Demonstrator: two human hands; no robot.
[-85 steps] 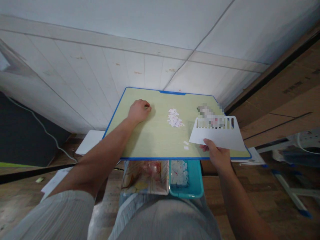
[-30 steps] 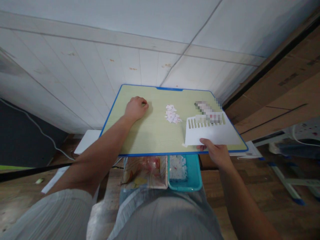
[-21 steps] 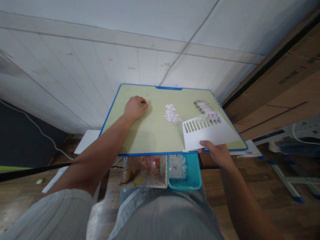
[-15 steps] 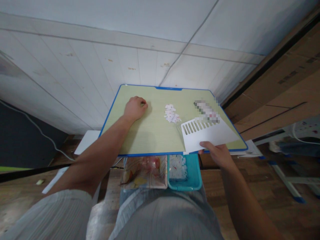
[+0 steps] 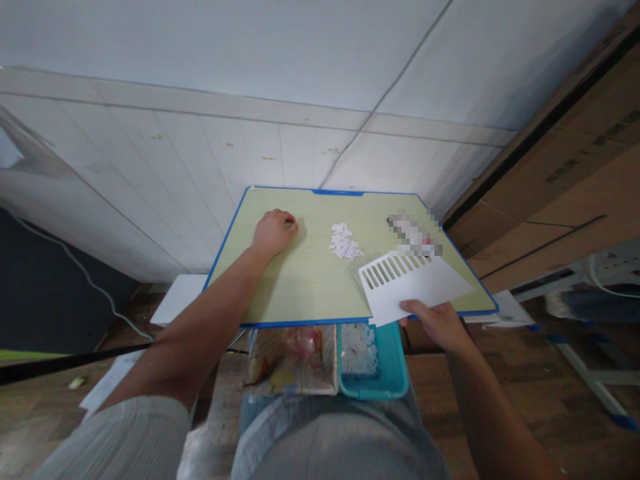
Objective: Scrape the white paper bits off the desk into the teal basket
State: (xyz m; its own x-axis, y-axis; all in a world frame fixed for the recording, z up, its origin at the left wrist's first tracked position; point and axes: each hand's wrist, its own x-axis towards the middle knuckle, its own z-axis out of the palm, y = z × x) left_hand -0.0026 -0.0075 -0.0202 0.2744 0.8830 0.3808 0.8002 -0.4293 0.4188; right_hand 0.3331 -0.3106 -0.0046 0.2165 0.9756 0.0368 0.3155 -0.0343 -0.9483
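Observation:
My left hand (image 5: 274, 232) rests on the left part of the small yellow-green table (image 5: 300, 293), fingers curled inward; whether anything is inside them is hidden. At the near right edge, my right hand (image 5: 435, 321) grips a white sheet with a row of slots (image 5: 415, 283) by its lower edge, thumb on top. The slotted end of the sheet faces away from me, tilted over the tabletop. A small pile of white paper scraps (image 5: 345, 241) lies on the middle of the table, between my two hands. Beyond the sheet lies a blurred-out object (image 5: 413, 230).
Under the table's near edge sit a turquoise basket (image 5: 393, 363) with whitish pieces inside and, beside it, a patterned box (image 5: 293, 363) with mixed contents. A white panelled wall (image 5: 240, 147) stands behind the table. Large cardboard (image 5: 550, 207) leans at the right.
The whole view has tilted up slightly, so the table sits lower in the picture. My right hand still holds the slotted sheet, shifted very slightly; my left hand stays put on the table.

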